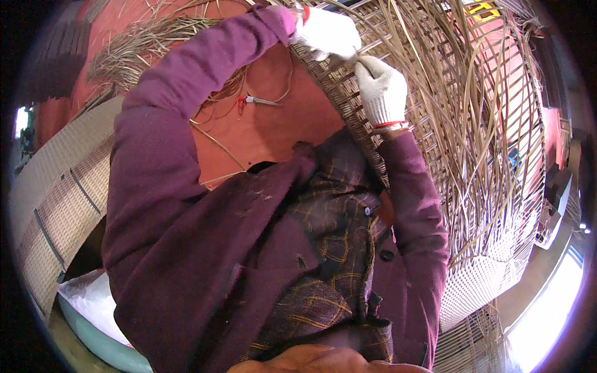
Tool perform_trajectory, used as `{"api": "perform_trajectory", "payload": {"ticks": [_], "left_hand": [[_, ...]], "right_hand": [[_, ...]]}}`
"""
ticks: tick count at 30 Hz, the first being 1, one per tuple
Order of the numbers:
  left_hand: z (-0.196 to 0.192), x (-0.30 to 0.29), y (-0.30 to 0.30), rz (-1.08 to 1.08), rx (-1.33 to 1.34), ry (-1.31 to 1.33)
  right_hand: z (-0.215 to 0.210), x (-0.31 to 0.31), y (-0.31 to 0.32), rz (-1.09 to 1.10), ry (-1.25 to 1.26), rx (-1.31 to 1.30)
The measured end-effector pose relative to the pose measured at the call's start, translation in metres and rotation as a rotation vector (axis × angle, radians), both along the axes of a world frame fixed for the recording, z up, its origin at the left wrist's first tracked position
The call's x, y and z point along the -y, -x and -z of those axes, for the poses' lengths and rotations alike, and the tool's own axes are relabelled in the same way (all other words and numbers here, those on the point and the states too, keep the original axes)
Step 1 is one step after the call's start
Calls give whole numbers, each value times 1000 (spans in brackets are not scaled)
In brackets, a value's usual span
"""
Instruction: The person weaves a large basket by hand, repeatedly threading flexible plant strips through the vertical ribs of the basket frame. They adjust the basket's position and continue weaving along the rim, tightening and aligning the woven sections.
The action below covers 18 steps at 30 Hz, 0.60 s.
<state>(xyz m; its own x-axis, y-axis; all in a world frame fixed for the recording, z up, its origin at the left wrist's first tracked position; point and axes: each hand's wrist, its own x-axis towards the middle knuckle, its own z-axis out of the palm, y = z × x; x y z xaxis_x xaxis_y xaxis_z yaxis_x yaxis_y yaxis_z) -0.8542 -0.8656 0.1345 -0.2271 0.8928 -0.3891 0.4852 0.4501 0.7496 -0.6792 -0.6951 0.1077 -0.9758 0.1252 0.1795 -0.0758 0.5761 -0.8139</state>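
Both my hands wear white knitted gloves and meet at the near edge of a large open-weave rattan piece (429, 118), which curves down my right side. My right hand (382, 90) is closed, with thumb and forefinger pinching a thin rattan strip (357, 57) just above the woven border. My left hand (326, 32) reaches across from the left, closed, fingers bent toward the same spot; its fingertips are partly hidden, so what they hold cannot be made out. Many long loose strips (466, 81) stick out over the weave beyond my right hand.
Scissors with red handles (242, 102) lie on the red surface (280, 133) left of the weave. Behind my left arm is a heap of loose strips (149, 46). A pale woven panel (62, 205) curves at the left, above a teal tub (93, 339) holding white plastic.
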Motion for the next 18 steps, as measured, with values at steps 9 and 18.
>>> {"api": "perform_trajectory", "payload": {"ticks": [9,18], "left_hand": [[-69,34,-3,-128,-233,-172],[2,41,1,-409,-195,-122]], "right_hand": [[-33,11,18,-177,334,32],[-4,18,40,135,-25,-214]]}}
